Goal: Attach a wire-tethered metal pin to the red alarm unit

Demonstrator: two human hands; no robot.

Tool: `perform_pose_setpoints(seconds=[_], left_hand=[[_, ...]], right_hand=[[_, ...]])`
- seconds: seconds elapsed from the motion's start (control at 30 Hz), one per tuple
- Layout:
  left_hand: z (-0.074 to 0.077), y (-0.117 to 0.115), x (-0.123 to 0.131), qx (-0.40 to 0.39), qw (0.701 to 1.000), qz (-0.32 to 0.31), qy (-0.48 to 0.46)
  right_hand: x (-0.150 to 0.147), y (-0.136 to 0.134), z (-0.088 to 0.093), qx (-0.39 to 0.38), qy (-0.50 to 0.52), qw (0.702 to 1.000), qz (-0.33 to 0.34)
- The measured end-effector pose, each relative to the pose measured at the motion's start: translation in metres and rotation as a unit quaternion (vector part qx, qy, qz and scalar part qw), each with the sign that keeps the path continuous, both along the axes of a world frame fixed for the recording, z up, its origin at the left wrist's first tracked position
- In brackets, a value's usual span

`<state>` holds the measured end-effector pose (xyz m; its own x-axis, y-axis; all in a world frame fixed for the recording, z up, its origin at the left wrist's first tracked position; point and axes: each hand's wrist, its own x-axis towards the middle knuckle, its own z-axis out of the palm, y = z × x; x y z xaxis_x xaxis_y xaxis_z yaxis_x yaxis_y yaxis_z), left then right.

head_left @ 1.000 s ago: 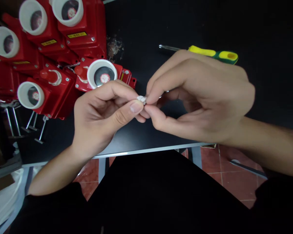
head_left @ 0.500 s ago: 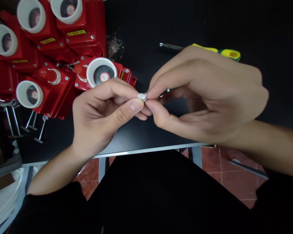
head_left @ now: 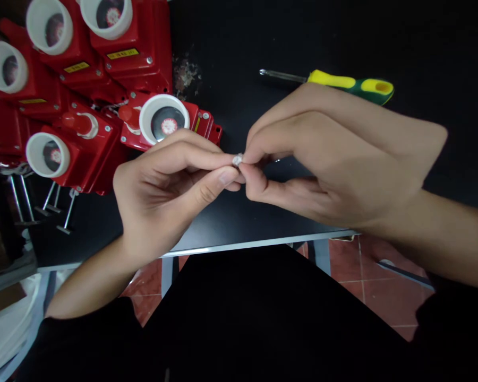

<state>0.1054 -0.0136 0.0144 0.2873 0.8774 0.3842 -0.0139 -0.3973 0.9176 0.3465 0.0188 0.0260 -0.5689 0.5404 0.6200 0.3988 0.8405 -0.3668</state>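
Both hands meet at the centre of the frame above the near edge of the black worktop [head_left: 342, 42]. The left hand [head_left: 159, 191] and the right hand [head_left: 334, 170] each pinch the same small whitish part [head_left: 237, 159] between thumb and forefinger; the fingertips touch around it, and its exact form is too small to tell. A thin metal piece seems to show behind the right forefinger, unclear.

Step in hand, as judged: fine manipulation of the small part, turning or fitting it between the two pinches. The next move calls for a steady, narrow two-finger grip and slight rotation, with both hands kept close together.

Surroundings: a cluster of red switch housings [head_left: 83, 79] with white round collars fills the upper left of the frame, the nearest just beyond the left forefinger. A screwdriver [head_left: 342, 84] with a yellow-green handle lies at upper right, behind the right hand. Metal pins [head_left: 43, 204] lie at left. Nothing stands between the hands.
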Motion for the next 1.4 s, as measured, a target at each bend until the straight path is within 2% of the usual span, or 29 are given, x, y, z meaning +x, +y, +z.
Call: perform_pose_setpoints(seconds=[0.1,0.2,0.33,0.47,0.57,0.73,0.87,0.97,1.03,1.1,1.27,1.4], left_hand=[[0.005,0.001,-0.002,-0.002,0.999,-0.010,0.044],[0.009,0.000,-0.001,-0.032,0.998,-0.033,0.033],[0.008,-0.004,0.001,-0.098,0.994,-0.039,-0.019],[0.004,-0.005,0.000,-0.137,0.988,-0.040,-0.054],[0.003,-0.005,0.001,-0.133,0.988,-0.043,-0.072],[0.002,-0.004,0.003,-0.120,0.988,-0.030,-0.098],[0.001,-0.002,0.004,-0.082,0.993,-0.021,-0.088],[0.000,-0.001,0.005,-0.054,0.996,-0.016,-0.072],[0.001,-0.001,0.004,-0.053,0.997,-0.005,-0.063],[0.002,-0.001,0.003,-0.056,0.997,0.000,-0.055],[0.001,-0.003,0.003,-0.055,0.998,0.006,-0.042],[0.001,-0.003,0.004,-0.049,0.997,0.028,-0.046]], right_hand=[[0.003,-0.001,-0.003,0.022,-0.038,0.999,-0.008],[-0.001,-0.006,-0.001,0.032,-0.025,0.999,-0.004],[-0.011,-0.010,0.009,-0.015,-0.013,1.000,-0.024],[-0.012,-0.006,0.018,-0.063,0.004,0.998,-0.011],[-0.013,-0.004,0.017,-0.086,0.013,0.996,-0.001],[-0.019,-0.004,0.005,-0.178,0.032,0.983,0.017],[-0.017,0.001,0.003,-0.160,0.108,0.981,0.005],[-0.013,0.004,0.010,-0.147,0.080,0.986,0.010],[-0.013,0.003,0.012,-0.143,0.060,0.988,-0.011],[-0.015,-0.001,0.010,-0.143,0.062,0.987,-0.034],[-0.018,-0.008,0.002,-0.154,0.098,0.983,-0.029],[-0.016,-0.011,0.005,-0.209,0.037,0.977,-0.028]])
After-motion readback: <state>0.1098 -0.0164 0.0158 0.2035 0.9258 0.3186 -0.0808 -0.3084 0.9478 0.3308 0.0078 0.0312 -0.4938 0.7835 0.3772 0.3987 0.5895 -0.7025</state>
